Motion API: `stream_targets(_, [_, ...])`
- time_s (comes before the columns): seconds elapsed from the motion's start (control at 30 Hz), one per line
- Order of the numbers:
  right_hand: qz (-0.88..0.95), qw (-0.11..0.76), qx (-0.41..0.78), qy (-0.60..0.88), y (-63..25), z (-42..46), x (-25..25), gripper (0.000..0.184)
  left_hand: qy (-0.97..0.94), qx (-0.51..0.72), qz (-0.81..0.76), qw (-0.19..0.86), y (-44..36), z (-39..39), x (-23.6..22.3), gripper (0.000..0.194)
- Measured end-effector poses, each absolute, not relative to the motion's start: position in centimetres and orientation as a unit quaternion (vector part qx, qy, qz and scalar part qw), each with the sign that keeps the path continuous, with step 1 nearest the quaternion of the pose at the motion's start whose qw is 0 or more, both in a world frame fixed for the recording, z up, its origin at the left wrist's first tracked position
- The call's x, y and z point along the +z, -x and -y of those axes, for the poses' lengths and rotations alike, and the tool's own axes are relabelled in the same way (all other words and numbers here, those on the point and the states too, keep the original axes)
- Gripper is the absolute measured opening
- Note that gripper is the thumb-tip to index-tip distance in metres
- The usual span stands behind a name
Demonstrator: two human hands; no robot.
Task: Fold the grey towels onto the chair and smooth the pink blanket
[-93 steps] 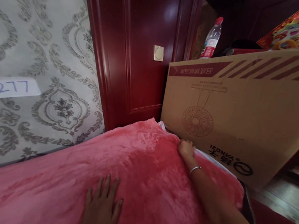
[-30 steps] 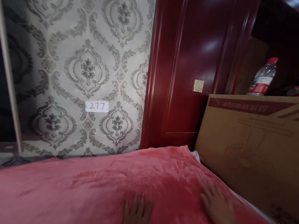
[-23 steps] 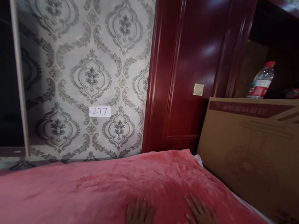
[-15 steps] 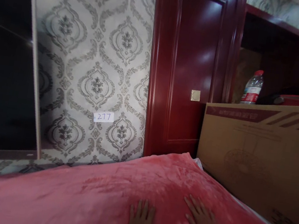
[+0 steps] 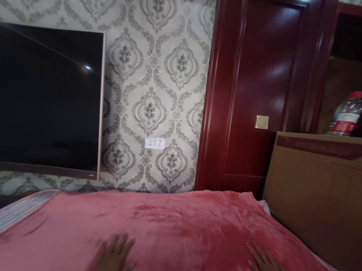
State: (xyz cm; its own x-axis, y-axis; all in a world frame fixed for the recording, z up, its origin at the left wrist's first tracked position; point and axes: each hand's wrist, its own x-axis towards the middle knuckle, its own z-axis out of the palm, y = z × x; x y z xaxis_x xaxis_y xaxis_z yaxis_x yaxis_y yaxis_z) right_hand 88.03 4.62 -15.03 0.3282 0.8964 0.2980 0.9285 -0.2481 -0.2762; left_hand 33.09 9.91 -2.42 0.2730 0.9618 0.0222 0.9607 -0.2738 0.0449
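A plush pink-red blanket (image 5: 167, 232) spreads over the surface in front of me, with soft creases and darker brushed patches. My left hand (image 5: 113, 256) lies flat on it at the lower middle, fingers stretched out and slightly apart. Farther right, my right hand (image 5: 268, 269) also rests palm down on the blanket, its fingers extended toward the far left. Neither hand grips anything. Striped cloth (image 5: 3, 222) shows past the blanket's left edge.
A large cardboard box (image 5: 325, 187) stands along the right side, with a red-capped plastic bottle (image 5: 347, 115) on top. A flat black television (image 5: 38, 97) hangs on the patterned wall at left. A label reading 277 (image 5: 154, 143) and a dark red wooden panel (image 5: 264, 66) are behind.
My view has swung left, showing more of the television and the striped cloth. My left hand has slid left across the blanket, so the hands are farther apart.
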Motion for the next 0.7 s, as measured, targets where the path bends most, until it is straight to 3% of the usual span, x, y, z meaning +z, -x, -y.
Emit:
stream_targets(0.2, [0.567, 0.155, -0.006, 0.809, -86.4, -5.9, -12.0, 0.071, -0.737, 0.034, -0.673, -0.061, -25.0, -10.2, -4.4, 0.063])
stream_targets(0.37, [0.624, 0.199, -0.047, 0.754, -72.8, -6.4, -8.2, 0.065, -0.741, 0.057, -0.667, -0.059, -25.6, -10.0, -4.8, 0.063])
stream_targets(0.53, [0.713, 0.144, 0.075, 0.682, -61.5, -5.3, -8.3, 0.065, -0.746, 0.063, -0.661, -0.049, -25.5, -9.5, -4.3, 0.062])
stream_targets(0.7, [0.697, 0.124, 0.062, 0.703, -65.5, -5.0, -8.8, 0.067, -0.748, 0.05, -0.66, -0.051, -25.3, -9.6, -4.4, 0.064])
